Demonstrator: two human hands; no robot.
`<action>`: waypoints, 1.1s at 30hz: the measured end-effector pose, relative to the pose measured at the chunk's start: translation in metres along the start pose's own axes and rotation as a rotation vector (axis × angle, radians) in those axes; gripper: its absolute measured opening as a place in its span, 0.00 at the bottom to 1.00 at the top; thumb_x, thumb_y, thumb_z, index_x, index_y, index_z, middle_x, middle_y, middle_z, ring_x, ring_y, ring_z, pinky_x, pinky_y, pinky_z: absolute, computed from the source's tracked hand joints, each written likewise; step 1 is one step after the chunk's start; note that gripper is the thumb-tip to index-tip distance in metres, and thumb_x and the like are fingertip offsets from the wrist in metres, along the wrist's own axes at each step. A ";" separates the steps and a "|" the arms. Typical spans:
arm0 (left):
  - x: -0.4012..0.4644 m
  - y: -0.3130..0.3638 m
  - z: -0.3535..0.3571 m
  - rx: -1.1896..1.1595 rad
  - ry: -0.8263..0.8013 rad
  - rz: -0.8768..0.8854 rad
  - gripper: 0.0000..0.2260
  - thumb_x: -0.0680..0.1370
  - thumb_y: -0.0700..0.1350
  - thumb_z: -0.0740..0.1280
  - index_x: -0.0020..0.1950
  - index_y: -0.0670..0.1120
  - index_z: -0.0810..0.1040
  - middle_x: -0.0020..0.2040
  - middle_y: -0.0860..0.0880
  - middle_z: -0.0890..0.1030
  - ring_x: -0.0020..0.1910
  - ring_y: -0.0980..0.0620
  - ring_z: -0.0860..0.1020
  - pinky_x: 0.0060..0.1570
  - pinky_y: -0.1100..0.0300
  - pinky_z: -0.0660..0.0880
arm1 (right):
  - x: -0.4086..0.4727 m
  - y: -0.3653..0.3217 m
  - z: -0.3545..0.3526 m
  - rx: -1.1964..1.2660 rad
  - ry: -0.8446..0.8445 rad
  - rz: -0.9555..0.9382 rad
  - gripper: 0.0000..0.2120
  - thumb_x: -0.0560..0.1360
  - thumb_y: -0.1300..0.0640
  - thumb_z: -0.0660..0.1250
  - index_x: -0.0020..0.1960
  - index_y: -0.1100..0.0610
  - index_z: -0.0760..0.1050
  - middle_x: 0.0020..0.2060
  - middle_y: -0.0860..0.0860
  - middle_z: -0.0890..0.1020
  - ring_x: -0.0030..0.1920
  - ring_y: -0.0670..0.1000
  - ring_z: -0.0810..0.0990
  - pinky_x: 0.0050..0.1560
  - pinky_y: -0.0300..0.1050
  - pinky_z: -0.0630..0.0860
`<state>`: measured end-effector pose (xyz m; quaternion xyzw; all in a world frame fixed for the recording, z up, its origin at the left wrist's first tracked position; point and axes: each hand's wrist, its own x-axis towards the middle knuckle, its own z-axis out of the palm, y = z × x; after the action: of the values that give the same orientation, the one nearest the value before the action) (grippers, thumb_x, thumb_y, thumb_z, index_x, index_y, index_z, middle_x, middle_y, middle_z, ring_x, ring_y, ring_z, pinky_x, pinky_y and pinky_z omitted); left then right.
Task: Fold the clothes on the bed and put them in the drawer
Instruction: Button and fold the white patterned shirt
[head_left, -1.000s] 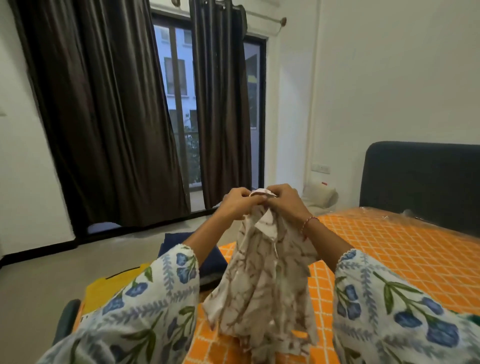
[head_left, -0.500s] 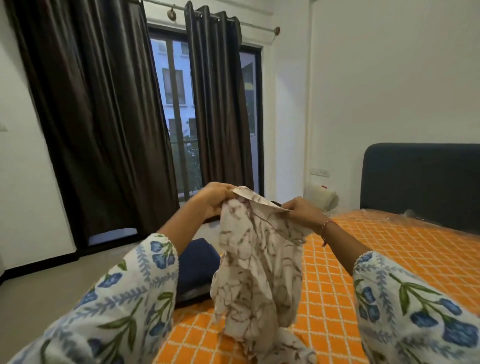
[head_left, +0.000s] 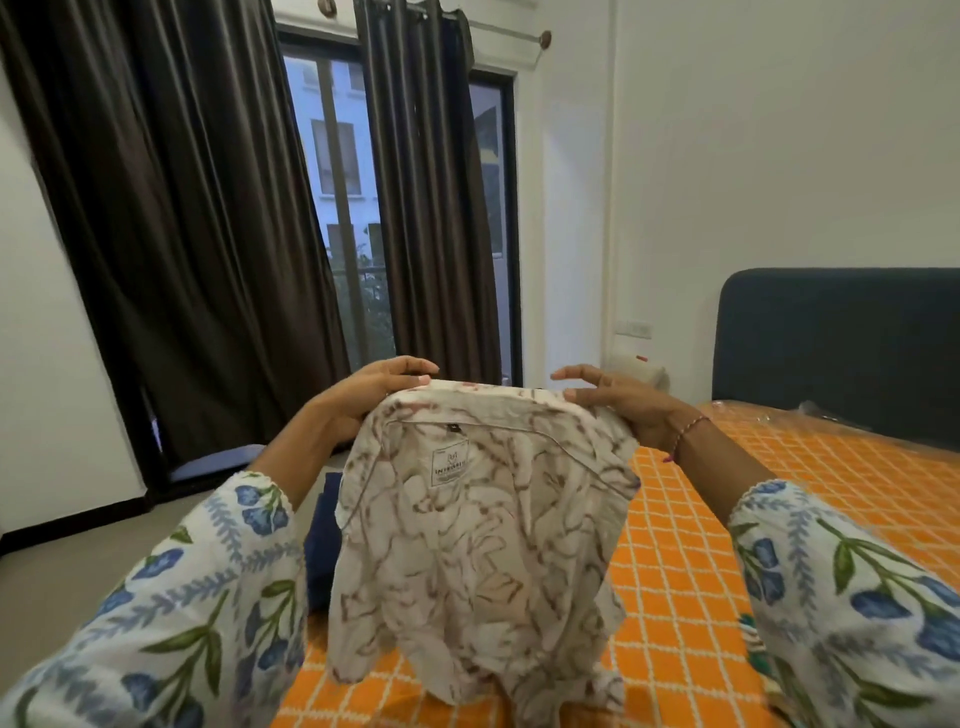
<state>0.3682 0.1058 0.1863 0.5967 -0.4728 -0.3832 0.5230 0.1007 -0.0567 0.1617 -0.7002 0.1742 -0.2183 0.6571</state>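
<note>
I hold up a white shirt with a brown marbled print (head_left: 478, 535) above the bed (head_left: 779, 499), its collar on top and the inner label facing me. My left hand (head_left: 363, 395) grips the collar's left end. My right hand (head_left: 618, 405) holds the collar's right end with its fingers partly spread. The shirt hangs loosely and its hem touches the orange checked bedsheet. No drawer is in view.
A folded dark blue garment (head_left: 324, 551) lies on the bed's left edge behind the shirt. A dark blue headboard (head_left: 836, 343) stands at the right. Dark curtains (head_left: 171, 234) and a glass door fill the far wall. Grey floor lies left of the bed.
My hands moved apart from the bunched collar and spread the shirt open, so the collar is now stretched wide and the label faces me.
</note>
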 end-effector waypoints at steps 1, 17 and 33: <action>0.001 -0.004 0.000 0.002 0.024 0.038 0.05 0.78 0.40 0.65 0.48 0.47 0.80 0.44 0.45 0.82 0.40 0.50 0.80 0.43 0.56 0.80 | 0.000 0.000 0.002 0.038 0.030 -0.040 0.07 0.77 0.63 0.63 0.53 0.54 0.74 0.40 0.50 0.82 0.36 0.48 0.82 0.35 0.40 0.80; -0.010 0.005 0.008 0.591 -0.052 0.208 0.11 0.66 0.56 0.74 0.41 0.51 0.85 0.39 0.55 0.83 0.40 0.61 0.80 0.43 0.67 0.73 | 0.013 -0.013 0.027 -1.393 0.052 -0.186 0.08 0.75 0.50 0.68 0.38 0.48 0.76 0.39 0.46 0.76 0.43 0.50 0.72 0.39 0.41 0.64; 0.007 -0.019 0.047 1.205 0.808 0.508 0.05 0.81 0.37 0.53 0.49 0.42 0.67 0.35 0.46 0.74 0.31 0.45 0.71 0.30 0.53 0.65 | 0.025 -0.017 0.032 -1.438 0.647 -0.299 0.06 0.78 0.63 0.56 0.44 0.55 0.67 0.46 0.59 0.79 0.48 0.62 0.77 0.37 0.46 0.62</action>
<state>0.3281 0.0867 0.1603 0.7453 -0.4948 0.3203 0.3117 0.1385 -0.0420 0.1794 -0.8699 0.3584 -0.3305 -0.0745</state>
